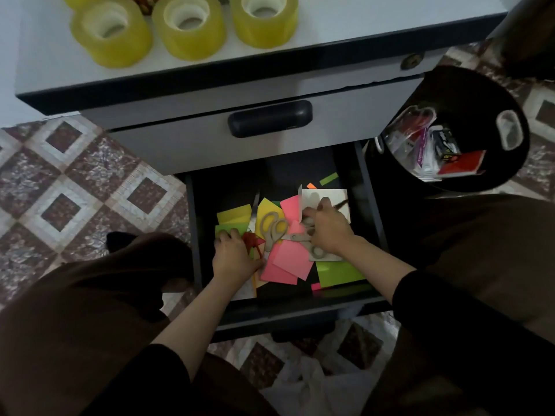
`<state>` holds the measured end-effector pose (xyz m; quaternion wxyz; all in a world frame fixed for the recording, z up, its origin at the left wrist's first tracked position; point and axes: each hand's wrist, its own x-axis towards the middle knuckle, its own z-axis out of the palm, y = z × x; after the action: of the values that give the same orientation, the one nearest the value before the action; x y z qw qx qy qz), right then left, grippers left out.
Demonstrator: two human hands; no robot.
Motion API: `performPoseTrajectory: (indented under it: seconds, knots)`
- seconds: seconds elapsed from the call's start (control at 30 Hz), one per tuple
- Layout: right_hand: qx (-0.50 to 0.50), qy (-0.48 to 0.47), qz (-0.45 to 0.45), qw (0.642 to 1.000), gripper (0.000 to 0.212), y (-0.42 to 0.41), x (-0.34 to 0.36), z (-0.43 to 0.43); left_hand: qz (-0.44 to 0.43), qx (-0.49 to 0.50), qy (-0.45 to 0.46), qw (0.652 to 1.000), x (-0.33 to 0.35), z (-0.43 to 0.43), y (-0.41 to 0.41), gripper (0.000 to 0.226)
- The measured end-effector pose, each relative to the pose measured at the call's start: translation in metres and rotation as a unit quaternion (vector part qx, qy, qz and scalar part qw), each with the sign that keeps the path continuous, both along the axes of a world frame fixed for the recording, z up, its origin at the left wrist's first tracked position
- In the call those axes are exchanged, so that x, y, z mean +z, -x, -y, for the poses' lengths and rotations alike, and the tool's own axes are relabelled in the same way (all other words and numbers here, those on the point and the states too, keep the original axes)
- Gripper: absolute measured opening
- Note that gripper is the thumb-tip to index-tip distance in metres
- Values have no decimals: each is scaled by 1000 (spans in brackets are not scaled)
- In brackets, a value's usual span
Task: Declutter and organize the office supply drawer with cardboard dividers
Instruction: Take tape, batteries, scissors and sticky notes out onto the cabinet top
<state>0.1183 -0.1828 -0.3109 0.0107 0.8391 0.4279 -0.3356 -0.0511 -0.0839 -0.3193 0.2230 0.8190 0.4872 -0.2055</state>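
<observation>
The lower drawer point(372, 187) is pulled open and holds a loose pile of coloured paper sheets: pink point(289, 259), yellow point(235, 214), green point(339, 273). A pair of grey-handled scissors point(271, 228) lies on the pile, and a second pair point(316, 250) lies under my right hand. My left hand point(234, 259) rests on the papers at the drawer's left, fingers curled around a red object point(252, 240). My right hand point(327, 228) reaches over a white card point(327, 195) and grips something there; a thin dark stick pokes out beside it.
The closed upper drawer with a black handle point(270, 118) is above. Three yellow tape rolls point(189, 25) stand on the cabinet top. A black bin point(468, 130) with packaging and a red box stands at the right. A white plastic bag point(318, 382) lies on the patterned floor.
</observation>
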Motion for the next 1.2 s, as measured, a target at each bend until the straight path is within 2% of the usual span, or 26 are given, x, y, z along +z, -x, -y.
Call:
performPoseTrajectory:
  seconds: [0.07, 0.17, 0.27, 0.33, 0.4, 0.47, 0.5, 0.77, 0.87, 0.97, 1.03, 1.1, 1.2]
  knots:
    - [18, -4, -28, 999, 50, 0, -1, 3, 1, 1, -1, 1000, -2, 0, 0, 77]
    - [42, -7, -61, 997, 31, 1, 0, 8, 5, 0, -5, 1000, -2, 1, 1, 77]
    - [-4, -56, -40, 998, 19, 6, 4, 10, 2, -9, -6, 1000, -1, 4, 3, 77]
    - [-38, -59, 27, 997, 37, 10, 8, 10, 1, -12, -10, 1000, -1, 6, 5, 78]
    - [-61, -6, 82, 995, 68, 11, 10, 10, 2, -8, -14, 1000, -1, 6, 6, 77]
    - [-88, 48, 83, 991, 88, 11, 11, 12, -1, -10, -14, 1000, -1, 6, 6, 77]
    - [-98, 66, 77, 990, 92, 10, 10, 12, -4, -13, -14, 1000, -1, 6, 6, 78]
    - [-126, 68, 25, 989, 66, 7, 13, 6, 7, 26, 44, 999, 5, -6, 3, 75]
    - [-127, 71, 16, 989, 79, 7, 18, 3, 14, 58, 64, 996, 10, -13, 3, 66]
    - [-115, 46, 43, 991, 83, 12, 17, -2, 18, 78, 87, 993, 16, -22, 5, 45]
    - [-103, 28, 56, 993, 73, 16, 14, -4, 24, 80, 107, 991, 23, -27, 5, 36]
    - [-108, 15, 53, 993, 60, 17, 12, -6, 31, 63, 117, 991, 31, -34, 3, 40]
    - [-113, 21, 46, 992, 57, 15, 15, -11, 26, 31, 117, 992, 48, -41, -2, 40]
